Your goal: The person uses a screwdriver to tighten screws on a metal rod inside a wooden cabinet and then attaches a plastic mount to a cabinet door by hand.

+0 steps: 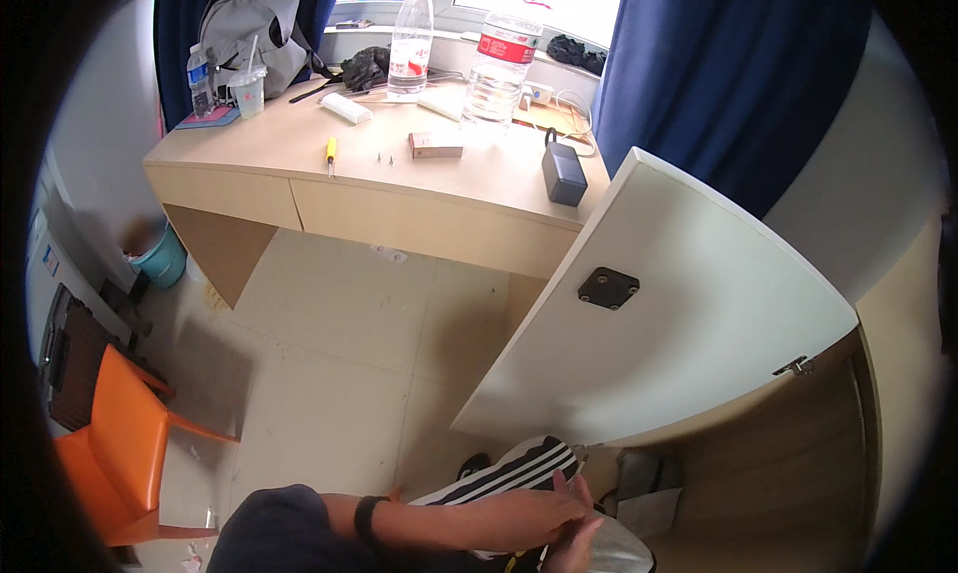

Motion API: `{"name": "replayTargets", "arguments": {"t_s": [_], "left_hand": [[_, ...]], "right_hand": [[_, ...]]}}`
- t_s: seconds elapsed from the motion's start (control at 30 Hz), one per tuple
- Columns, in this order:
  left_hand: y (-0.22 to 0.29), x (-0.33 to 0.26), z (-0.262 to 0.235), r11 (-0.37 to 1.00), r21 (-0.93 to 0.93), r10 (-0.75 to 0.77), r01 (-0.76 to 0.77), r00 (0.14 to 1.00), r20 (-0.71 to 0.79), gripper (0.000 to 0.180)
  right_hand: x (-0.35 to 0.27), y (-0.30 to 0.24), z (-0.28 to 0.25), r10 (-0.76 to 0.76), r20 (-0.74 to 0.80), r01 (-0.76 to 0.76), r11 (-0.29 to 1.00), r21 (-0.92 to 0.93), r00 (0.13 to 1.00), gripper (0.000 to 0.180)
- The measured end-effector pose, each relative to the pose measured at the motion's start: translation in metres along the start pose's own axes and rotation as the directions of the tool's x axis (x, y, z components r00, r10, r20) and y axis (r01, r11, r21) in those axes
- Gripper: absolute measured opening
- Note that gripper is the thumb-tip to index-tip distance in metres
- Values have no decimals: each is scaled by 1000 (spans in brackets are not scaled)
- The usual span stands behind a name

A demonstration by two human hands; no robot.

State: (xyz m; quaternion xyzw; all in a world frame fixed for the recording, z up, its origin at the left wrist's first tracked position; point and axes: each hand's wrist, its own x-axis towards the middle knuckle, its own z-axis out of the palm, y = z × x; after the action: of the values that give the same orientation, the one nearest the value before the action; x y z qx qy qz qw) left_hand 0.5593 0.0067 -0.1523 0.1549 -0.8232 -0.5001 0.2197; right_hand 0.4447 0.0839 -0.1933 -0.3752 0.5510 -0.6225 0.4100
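My left hand [529, 516] lies at the bottom edge with a black band on its wrist and its fingers stretched out to the right. My right hand [576, 550] is just under it, mostly hidden, and the two touch. I see nothing held in the left hand. Both hands are over a black-and-white striped fabric [519, 471] and next to a pale grey bag [624, 555]. Above them stands an open white cabinet door [689, 303] with a black square plate [608, 287] fixed to it.
A wooden desk [419, 199] at the back carries two water bottles [499, 59], a yellow screwdriver [330, 152], a small box [435, 145] and a black adapter [564, 174]. An orange chair [115, 443] stands at left. The wooden cabinet interior [788, 473] is at right.
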Motion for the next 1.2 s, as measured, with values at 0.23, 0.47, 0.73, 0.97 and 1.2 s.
{"name": "replayTargets", "arguments": {"t_s": [0.23,0.47,0.73,0.97,1.2], "left_hand": [[5,-42,-163,988,109,2,107,703,-712,17],[-104,-34,-356,748,446,237,491,430,-871,16],[-157,-6,-387,696,368,123,616,403,-907,18],[-151,-19,-386,663,393,119,637,429,-895,20],[-109,-15,-325,835,361,343,415,119,-932,30]], "right_hand": [[4,-21,-11,55,190,-76,992,103,980,66],[8,-2,-27,114,92,-128,979,161,989,60],[7,-9,-42,253,25,-254,965,65,967,62],[6,-6,-45,254,-56,-241,955,170,966,60],[-3,-3,-68,181,-195,-151,976,160,964,54]]}}
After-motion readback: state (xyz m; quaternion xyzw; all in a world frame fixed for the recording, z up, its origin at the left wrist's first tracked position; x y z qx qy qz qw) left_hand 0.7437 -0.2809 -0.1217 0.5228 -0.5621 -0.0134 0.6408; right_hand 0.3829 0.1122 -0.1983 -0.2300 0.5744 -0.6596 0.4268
